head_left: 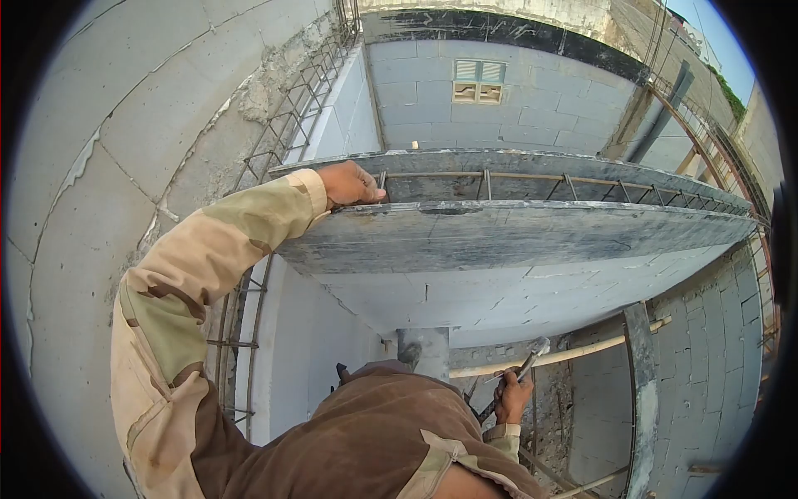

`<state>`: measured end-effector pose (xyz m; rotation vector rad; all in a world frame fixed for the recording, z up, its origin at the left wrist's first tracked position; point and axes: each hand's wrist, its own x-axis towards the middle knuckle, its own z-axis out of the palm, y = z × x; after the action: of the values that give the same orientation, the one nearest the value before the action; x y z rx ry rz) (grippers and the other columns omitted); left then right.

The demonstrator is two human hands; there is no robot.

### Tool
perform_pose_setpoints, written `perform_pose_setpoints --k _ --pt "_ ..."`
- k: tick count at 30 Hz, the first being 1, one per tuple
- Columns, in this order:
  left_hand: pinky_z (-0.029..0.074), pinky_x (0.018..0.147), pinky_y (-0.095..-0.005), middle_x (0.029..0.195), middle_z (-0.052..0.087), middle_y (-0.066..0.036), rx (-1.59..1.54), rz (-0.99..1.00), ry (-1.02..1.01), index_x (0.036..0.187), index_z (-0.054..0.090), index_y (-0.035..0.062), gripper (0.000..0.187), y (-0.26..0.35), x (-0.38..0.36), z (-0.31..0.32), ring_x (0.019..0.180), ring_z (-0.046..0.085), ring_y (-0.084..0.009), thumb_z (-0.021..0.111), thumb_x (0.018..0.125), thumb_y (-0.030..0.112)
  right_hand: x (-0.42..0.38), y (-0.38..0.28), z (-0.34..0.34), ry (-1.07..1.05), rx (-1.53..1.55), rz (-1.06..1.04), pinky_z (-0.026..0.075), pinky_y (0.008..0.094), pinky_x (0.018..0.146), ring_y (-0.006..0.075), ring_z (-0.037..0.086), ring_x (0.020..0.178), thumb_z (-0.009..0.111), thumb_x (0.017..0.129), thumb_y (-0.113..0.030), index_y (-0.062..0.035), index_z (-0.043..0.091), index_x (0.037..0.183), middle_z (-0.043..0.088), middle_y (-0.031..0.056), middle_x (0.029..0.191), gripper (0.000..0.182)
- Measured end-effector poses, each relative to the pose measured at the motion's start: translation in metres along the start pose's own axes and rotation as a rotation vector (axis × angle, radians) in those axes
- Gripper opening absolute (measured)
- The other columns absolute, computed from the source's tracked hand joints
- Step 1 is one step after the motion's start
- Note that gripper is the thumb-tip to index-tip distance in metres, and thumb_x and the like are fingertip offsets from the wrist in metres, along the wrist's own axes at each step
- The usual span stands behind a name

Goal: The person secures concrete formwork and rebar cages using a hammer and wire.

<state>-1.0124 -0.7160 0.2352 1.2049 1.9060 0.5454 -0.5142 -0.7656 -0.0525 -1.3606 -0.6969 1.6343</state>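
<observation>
My left hand [353, 184] is closed at the left end of the formwork, its fingertips by the top edge of the near board [499, 233] and beside a steel stirrup [383, 180]. What those fingers pinch is too small or hidden to make out. Between the near board and the far board [532, 162] runs a rebar cage [532, 176]. Lower down, my right hand [513, 399] is wrapped round the handle of what looks like a hammer [529, 363], its pale head pointing up and away from me.
Bare rebar [291, 125] rises along the block wall [108, 166] at left. An upright plank [640, 399] and a wooden pole [582, 353] stand below on the right. Behind the formwork is a block wall with a small vent window [479, 81].
</observation>
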Motion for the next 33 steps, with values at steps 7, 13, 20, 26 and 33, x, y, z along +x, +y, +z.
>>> perform_pose_setpoints --k 7,13,20,26,33 --pt "0.042 0.060 -0.0298 0.071 0.067 -0.001 -0.014 -0.019 0.195 0.073 0.071 0.0027 0.024 0.000 -0.009 0.002 0.064 0.053 -0.0101 0.070 0.093 0.017 -0.006 0.005 0.002 0.033 0.046 -0.010 0.033 0.0272 0.033 0.0115 0.042 0.037 0.057 0.087 -0.001 -0.0039 0.051 0.089 0.063 0.0112 0.072 0.007" --pt "0.046 0.059 -0.0358 0.067 0.067 -0.012 0.476 0.252 0.444 0.072 0.066 -0.0014 0.022 0.011 -0.032 0.018 0.060 0.059 -0.0161 0.069 0.088 0.014 -0.020 0.008 0.003 0.084 0.029 -0.018 0.032 0.0275 0.035 0.0109 0.042 0.039 0.060 0.086 -0.001 -0.0052 0.051 0.088 0.050 0.0014 0.062 0.010" --pt "0.047 0.061 -0.0343 0.067 0.066 -0.011 0.184 0.228 0.425 0.075 0.064 -0.0007 0.025 0.004 -0.031 0.019 0.063 0.061 -0.0161 0.062 0.093 0.016 -0.027 0.005 0.001 0.063 -0.016 0.009 0.032 0.0279 0.034 0.0113 0.042 0.038 0.060 0.085 -0.001 -0.0039 0.053 0.087 0.051 0.0026 0.058 0.008" --pt "0.047 0.061 -0.0311 0.070 0.068 -0.009 0.180 0.235 0.102 0.083 0.066 0.0000 0.019 0.012 -0.033 -0.011 0.064 0.062 -0.0147 0.065 0.094 0.015 -0.022 0.010 0.004 0.048 -0.108 0.053 0.032 0.0282 0.033 0.0120 0.043 0.038 0.060 0.083 -0.001 -0.0028 0.053 0.085 0.059 0.0081 0.063 0.008" --pt "0.052 0.066 -0.0380 0.085 0.067 -0.012 0.658 0.744 0.351 0.089 0.067 0.0035 0.023 0.032 -0.089 -0.032 0.077 0.066 -0.0284 0.080 0.078 0.018 -0.007 0.020 0.005 0.080 -0.382 0.112 0.036 0.0296 0.041 0.0137 0.046 0.045 0.063 0.079 -0.001 0.0001 0.057 0.090 0.059 0.0087 0.066 0.012"
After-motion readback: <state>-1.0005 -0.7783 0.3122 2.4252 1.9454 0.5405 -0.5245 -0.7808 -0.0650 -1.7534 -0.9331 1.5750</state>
